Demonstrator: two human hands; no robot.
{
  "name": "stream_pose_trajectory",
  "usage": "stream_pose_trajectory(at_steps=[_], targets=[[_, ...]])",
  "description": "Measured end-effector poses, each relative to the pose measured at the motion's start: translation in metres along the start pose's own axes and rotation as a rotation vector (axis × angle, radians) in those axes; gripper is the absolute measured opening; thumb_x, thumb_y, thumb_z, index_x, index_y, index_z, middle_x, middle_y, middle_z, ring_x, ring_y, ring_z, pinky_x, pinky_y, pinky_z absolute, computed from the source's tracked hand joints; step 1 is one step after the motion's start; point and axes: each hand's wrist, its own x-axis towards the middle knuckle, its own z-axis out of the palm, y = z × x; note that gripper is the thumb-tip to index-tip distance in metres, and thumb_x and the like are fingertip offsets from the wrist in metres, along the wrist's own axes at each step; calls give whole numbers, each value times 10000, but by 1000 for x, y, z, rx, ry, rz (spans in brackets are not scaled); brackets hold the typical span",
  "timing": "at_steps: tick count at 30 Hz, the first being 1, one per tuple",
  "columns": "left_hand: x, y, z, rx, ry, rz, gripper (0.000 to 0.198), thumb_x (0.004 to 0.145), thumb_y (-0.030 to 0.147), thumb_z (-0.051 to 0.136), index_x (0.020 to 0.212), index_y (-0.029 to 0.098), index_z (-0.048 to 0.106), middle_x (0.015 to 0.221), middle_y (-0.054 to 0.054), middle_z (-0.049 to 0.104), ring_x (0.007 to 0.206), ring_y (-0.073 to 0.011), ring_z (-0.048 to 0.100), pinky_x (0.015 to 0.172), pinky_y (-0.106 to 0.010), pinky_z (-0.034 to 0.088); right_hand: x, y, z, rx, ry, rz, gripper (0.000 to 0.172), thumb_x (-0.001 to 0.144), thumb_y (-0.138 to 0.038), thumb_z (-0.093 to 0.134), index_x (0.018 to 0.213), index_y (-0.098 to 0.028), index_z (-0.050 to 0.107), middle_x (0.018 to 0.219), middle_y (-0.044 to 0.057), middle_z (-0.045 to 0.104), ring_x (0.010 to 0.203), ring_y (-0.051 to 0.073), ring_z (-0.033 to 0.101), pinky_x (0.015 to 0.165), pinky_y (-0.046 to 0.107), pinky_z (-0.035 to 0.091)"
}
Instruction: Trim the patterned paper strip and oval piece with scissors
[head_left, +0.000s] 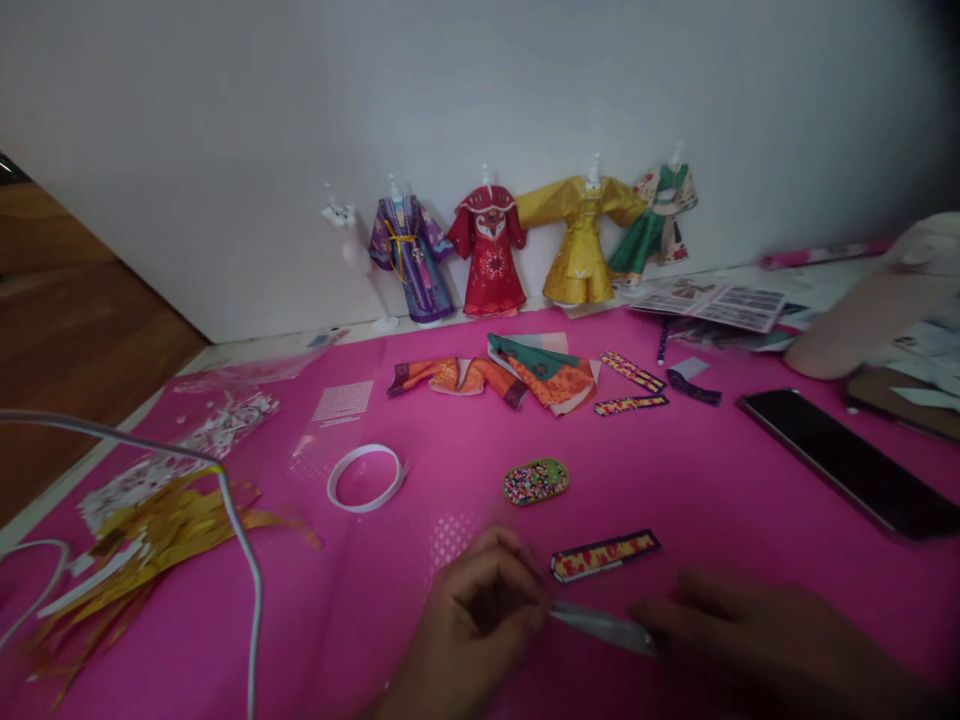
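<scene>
A single camera, worn on the person's head, looks forward and slightly down across a bright pink table covering (315,590) towards a plain white wall (480,80), which fills the top at twelve o'clock. It sits close above the work: the bare left hand (480,615) at six o'clock and the blurred bare right hand (757,620) at four o'clock are nearest the lens. A small red cloth doll robe (495,265) stands farther off, at twelve o'clock. The covering's far edge slants upward to the right; the two o'clock corner is dark.
</scene>
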Motion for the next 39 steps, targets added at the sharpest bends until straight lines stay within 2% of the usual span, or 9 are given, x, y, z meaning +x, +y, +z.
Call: stream_pose_trajectory(at_steps=[6,9,12,20,29,34,37,39], targets=[[0,-1,-1,-7,-4,-2,158,817,326,786,737,201,731,855,-19,584,772,-156,532,705,-279,413,4,-1,-2,12,17,-11,305,971,-394,593,1245,-263,562,754,-39,632,517,120,614,407,248,342],[0,-1,-1,-13,3,-8,146,815,319,789,739,206,737,852,-16,585,774,-156,528,710,-281,410,5,-3,-3,3,63,-8,265,994,-417,553,1200,-254,587,726,-32,631,496,123,605,397,259,330],[0,-1,-1,-6,-7,-12,169,819,351,788,746,206,742,855,-20,586,779,-161,533,708,-282,411,5,-5,-2,-12,49,10,236,981,-416,587,1161,-264,606,697,-41,613,468,119,581,381,269,299],[0,-2,-2,-8,-6,7,177,831,370,783,753,216,742,858,-16,583,785,-156,533,712,-276,407,6,-4,-4,7,69,0,304,1008,-494,541,1188,-258,609,700,-39,624,477,108,578,393,252,321],[1,1,-1,-13,-12,-2,194,824,370,789,732,207,737,855,-16,582,790,-160,531,719,-282,401,2,-2,0,46,13,25,228,962,-398,618,1148,-266,616,725,-37,624,510,123,596,409,249,336],[1,-2,-1,-46,5,-28,197,803,381,806,735,207,742,853,-14,582,780,-158,528,702,-275,395,3,-1,-1,158,-19,47,307,907,-290,670,1208,-286,612,762,-39,639,542,117,604,429,229,344],[1,-2,-1,-67,12,-49,207,788,379,817,715,203,737,837,-6,578,753,-145,514,693,-266,392,5,-3,-1,243,-6,74,234,902,-324,690,1131,-287,654,747,-35,647,545,120,604,435,223,355],[1,-1,0,-69,13,-82,216,781,371,818,699,195,725,825,-4,581,749,-144,513,691,-264,389,6,-4,0,239,66,106,204,902,-380,696,1085,-290,684,721,-38,653,538,116,605,444,210,376]])
